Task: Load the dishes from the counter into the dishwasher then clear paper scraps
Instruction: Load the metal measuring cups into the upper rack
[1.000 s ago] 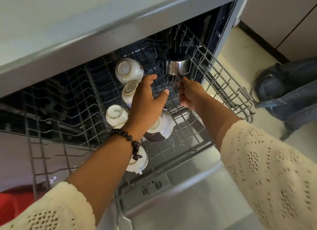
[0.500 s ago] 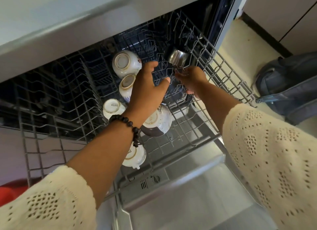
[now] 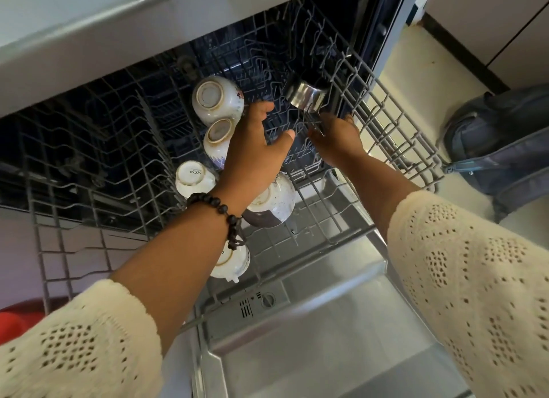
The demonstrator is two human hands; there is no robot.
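Observation:
The dishwasher's upper wire rack is pulled out over the open door. Several white cups lie upside down in it, among them a flowered cup at the back and a speckled mug under my left wrist. My right hand grips the thin handle of a small steel pot, tilted over the rack's back right. My left hand hovers with fingers spread just left of it, above the cups, holding nothing.
The counter edge overhangs the rack. A dark backpack lies on the floor at the right beside cabinet doors. Something red shows at the lower left. The rack's left part holds no dishes.
My right hand has carried the steel pot slightly right and tipped it more onto its side. My left hand has stayed above the cups. The view has shifted a little.

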